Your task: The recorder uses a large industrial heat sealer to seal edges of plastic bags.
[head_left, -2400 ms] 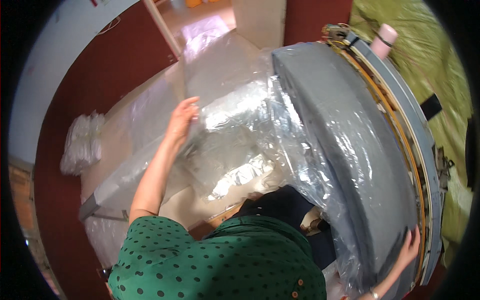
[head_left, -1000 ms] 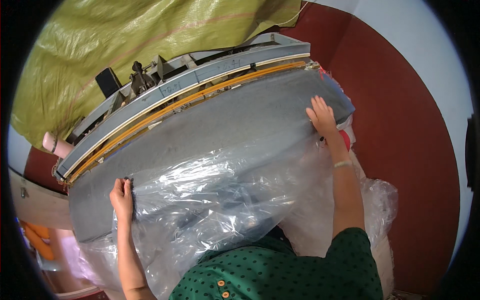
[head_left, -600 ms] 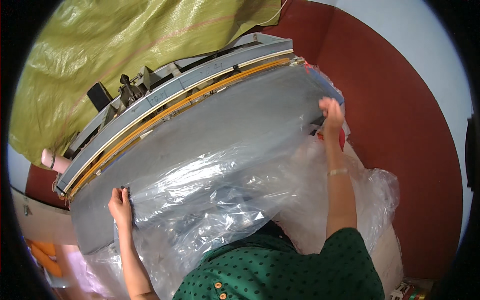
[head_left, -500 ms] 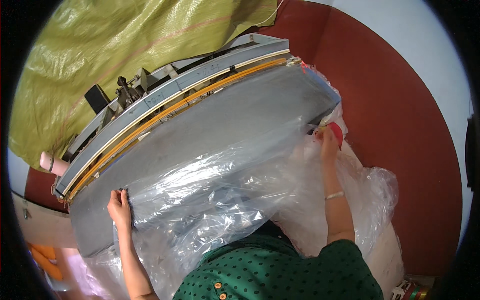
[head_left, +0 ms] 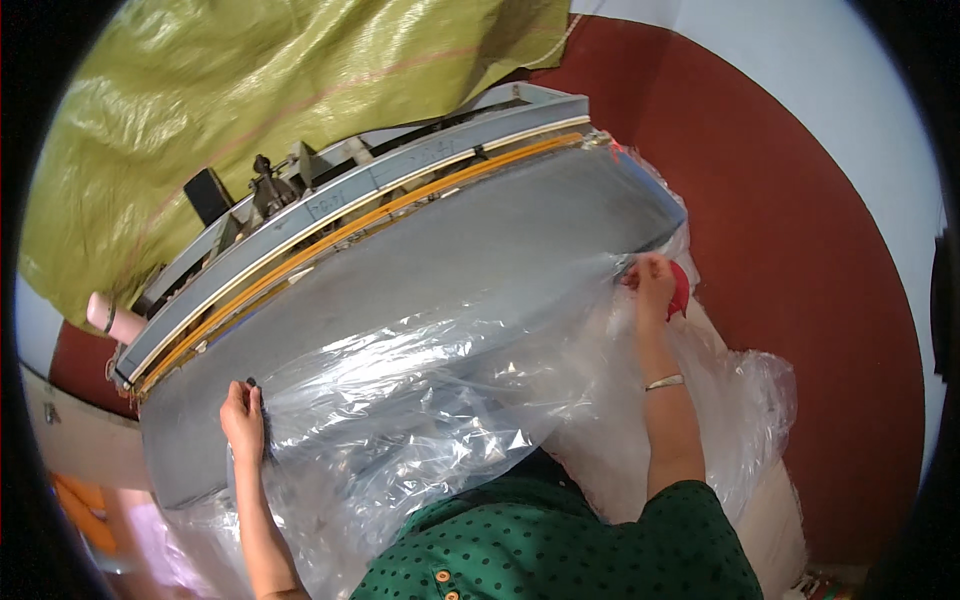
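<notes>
A sheet of clear plastic film lies in shiny folds over the near side of a long grey panel and drapes down toward me. My left hand is closed in a pinch at the film's left edge, low on the panel. At the panel's right end my right hand pinches the film's far right corner, fingers pressed together. Pulled between both hands, the film's upper edge runs slantwise across the panel. Beside my right hand hangs something flat and red; its kind does not show.
Along the panel's far side runs a grey metal frame with an orange strip. Behind it are a yellow-green woven sheet, a black phone-like slab and a pink bottle. More clear film bunches at the right.
My right hand has shifted slightly, with the film corner still in it. My left hand stays nearly in place on the film's edge. The whole view has tilted a little.
</notes>
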A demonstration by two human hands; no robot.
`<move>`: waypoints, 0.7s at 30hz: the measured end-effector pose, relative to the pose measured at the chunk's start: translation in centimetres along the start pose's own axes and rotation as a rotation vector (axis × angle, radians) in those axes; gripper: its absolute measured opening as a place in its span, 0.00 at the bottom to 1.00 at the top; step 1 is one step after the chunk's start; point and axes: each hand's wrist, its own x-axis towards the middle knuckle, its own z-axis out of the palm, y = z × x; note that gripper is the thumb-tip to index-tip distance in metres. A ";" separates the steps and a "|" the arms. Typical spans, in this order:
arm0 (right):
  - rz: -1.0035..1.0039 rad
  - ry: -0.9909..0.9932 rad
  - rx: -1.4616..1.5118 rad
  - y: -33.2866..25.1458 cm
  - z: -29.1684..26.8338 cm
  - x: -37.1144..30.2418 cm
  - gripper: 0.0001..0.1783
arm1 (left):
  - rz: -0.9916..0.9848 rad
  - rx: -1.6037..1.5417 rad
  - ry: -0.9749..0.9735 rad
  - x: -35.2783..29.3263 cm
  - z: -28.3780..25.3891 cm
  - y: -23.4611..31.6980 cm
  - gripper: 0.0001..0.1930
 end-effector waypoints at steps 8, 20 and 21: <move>-0.183 -0.124 0.239 -7.4 13.7 8.7 0.05 | -0.131 -0.142 0.303 3.0 -1.2 -6.0 0.08; -0.168 -0.366 0.050 -7.0 10.1 4.4 0.19 | -0.202 0.225 0.285 2.9 -0.9 -7.6 0.09; -0.295 -0.460 -0.043 -6.9 9.0 3.5 0.20 | -0.192 0.234 0.295 2.9 -1.1 -7.6 0.09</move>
